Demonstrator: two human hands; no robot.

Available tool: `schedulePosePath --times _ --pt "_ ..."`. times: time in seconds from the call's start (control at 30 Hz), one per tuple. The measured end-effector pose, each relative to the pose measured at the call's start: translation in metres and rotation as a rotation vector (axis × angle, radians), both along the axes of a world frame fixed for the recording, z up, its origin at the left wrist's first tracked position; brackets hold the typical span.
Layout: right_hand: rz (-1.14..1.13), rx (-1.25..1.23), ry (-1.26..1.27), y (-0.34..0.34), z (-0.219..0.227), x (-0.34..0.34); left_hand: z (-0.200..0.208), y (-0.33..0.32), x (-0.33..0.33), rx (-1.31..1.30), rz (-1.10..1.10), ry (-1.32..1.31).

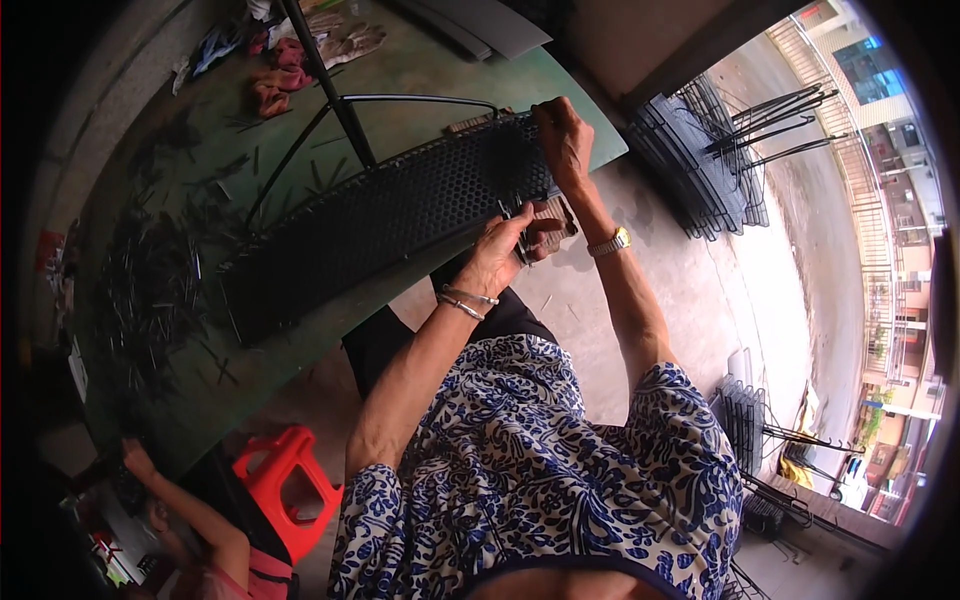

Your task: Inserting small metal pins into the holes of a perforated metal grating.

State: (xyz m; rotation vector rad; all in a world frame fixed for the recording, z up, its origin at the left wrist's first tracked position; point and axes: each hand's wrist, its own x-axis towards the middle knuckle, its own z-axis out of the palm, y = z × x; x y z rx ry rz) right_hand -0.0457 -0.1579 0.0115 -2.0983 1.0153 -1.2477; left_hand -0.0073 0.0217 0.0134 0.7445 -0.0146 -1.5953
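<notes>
A long black mesh panel with honeycomb holes lies slanted across the green table, its near edge along the table's front. My right hand is closed on the panel's right end, fingers bent over the corner. Just below that corner is my left hand, its fingers curled round a small, partly hidden item with a metallic glint, close to the panel's near edge. A brown block-like piece shows beside the left fingers. Black bent rods rise behind the panel.
Many thin black strips are scattered over the green table. Crumpled cloths lie at the far left. Below the table stands a red stool, near another person's arm. Black wire racks are stacked on the floor at right.
</notes>
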Motion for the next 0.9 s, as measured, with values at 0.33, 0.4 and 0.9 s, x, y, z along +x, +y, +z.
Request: schedulePosePath --times 0.33,0.4,0.9 --pt "0.020 -0.147 0.333 -0.003 0.007 -0.006 -0.016 0.001 0.003 0.013 0.037 -0.059" --pt "-0.014 -0.154 0.398 -0.002 0.007 -0.009 -0.013 0.001 0.002 -0.001 0.042 -0.053" --pt "-0.043 -0.242 0.517 0.004 0.005 -0.007 -0.017 0.006 0.009 -0.097 0.059 -0.125"
